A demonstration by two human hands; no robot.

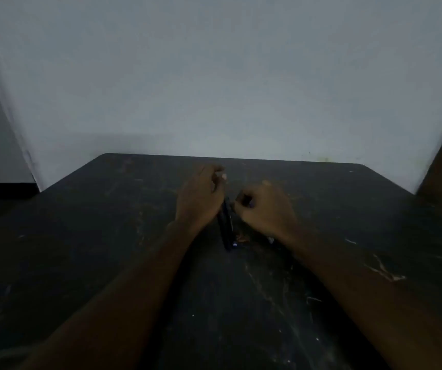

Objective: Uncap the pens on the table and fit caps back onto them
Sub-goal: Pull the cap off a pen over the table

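The left hand is grasping a dark pen angled down toward the scratched table, while the right hand is curling closed beside its upper end; what it is pinching is too dim to tell. Keeping the barrel steady and moving any cap straight along it is looking wisest

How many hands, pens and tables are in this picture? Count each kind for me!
Hands: 2, the left hand and the right hand
Dark pens I can make out: 1, the pen by the left hand; the picture is too dim to rule out more
Tables: 1, the black table
Total: 4
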